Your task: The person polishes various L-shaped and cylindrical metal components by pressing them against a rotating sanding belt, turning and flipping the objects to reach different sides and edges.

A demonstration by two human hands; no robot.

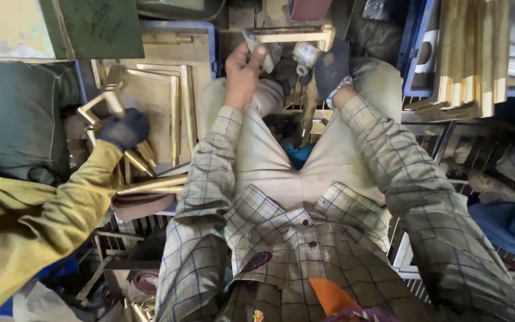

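You are seated, looking down over your checked shirt and beige trousers. Your left hand [242, 68], bare, pinches a small grey abrasive pad [256, 49] against the near end of a U-shaped brass handle [296, 34] held above your knees. Your right hand [331, 67], in a dark glove, is closed about the handle's right leg, steadying it; its fingers are mostly hidden.

The handle looks like rigid, fairly heavy metal with a smooth polished face, so it would likely slip under a loose grip; the legs near the corners seem the surest places to hold.

To your left, another person's gloved hand [125, 128] in a yellow sleeve grips a similar brass piece [104, 101] over a blue tray [210, 36] of finished handles. More brass bars [472, 53] stand stacked at upper right.
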